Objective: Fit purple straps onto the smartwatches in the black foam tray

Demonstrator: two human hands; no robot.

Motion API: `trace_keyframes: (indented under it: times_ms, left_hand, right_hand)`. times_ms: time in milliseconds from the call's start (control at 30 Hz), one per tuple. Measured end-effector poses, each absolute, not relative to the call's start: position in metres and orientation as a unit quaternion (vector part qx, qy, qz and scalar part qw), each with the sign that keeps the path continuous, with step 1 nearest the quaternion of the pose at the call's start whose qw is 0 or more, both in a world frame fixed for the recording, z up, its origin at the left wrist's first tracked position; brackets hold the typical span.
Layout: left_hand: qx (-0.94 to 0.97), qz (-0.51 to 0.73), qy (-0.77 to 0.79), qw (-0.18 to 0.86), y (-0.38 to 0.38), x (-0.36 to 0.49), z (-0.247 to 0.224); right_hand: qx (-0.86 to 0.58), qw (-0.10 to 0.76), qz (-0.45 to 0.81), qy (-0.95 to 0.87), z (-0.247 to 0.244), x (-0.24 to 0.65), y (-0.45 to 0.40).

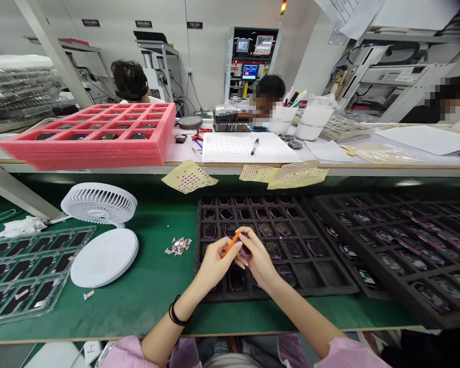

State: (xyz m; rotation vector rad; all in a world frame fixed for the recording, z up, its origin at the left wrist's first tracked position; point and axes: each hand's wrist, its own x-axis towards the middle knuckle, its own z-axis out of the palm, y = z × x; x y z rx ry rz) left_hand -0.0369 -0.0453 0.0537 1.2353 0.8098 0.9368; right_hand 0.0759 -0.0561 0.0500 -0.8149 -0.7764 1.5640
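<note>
Head-camera view of two hands working above a black foam tray [325, 280] on a green-topped bench [149, 294]. The left hand [213, 265], closed narrowly, pinches a slim orange stick [232, 244] between thumb and fingers, its far end angled up toward the right hand. The right hand [258, 258], also closed narrowly, lies against the left and holds a small purple-rimmed part [245, 252], largely hidden by the fingers. Both hands are over the tray's lower left cells; whether they touch the tray cannot be told.

Similar purple-rimmed pieces [273, 250] fill most cells of the tray, and a second black foam tray [371, 291] lies just beside it on the right. To the left are a small heap of paper scraps [179, 245], a white folding fan [98, 204] and a clear plastic tray [26, 276] of dark pieces. Beyond, on a raised white shelf [368, 166] — its front edge draped with tan label sheets [189, 176] — lie a pink foam tray [80, 158] and a ruled paper form [230, 148] with a black pen [255, 146]. Two co-workers [129, 82] sit farther off, facing away or partly hidden.
</note>
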Motion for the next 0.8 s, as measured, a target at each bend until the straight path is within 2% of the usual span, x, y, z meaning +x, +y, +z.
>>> trace_keyframes:
  times_ms: [100, 233, 300, 433, 567, 800]
  left_hand:
    - [0.590, 0.402, 0.396, 0.577, -0.043, -0.049, 0.050]
    - [0.646, 0.370, 0.521, 0.417, -0.032, -0.102, 0.041]
    - [0.665, 0.318, 0.591, 0.328, -0.026, -0.133, 0.035]
    - [0.685, 0.201, 0.642, 0.277, -0.019, -0.170, 0.023]
    - [0.687, 0.182, 0.660, 0.242, -0.011, -0.158, 0.024]
    - [0.816, 0.223, 0.503, 0.177, 0.029, -0.083, 0.028]
  right_hand:
    - [-0.395, 0.572, 0.595, -0.405, 0.043, 0.084, -0.053]
    - [-0.520, 0.602, 0.390, -0.464, 0.032, 0.154, -0.030]
    - [-0.602, 0.548, 0.288, -0.504, 0.022, 0.209, -0.015]
    - [-0.721, 0.405, 0.133, -0.546, -0.003, 0.301, 0.008]
    - [-0.735, 0.331, 0.084, -0.585, -0.025, 0.337, 0.018]
    - [-0.713, 0.262, 0.024, -0.650, -0.050, 0.344, 0.022]
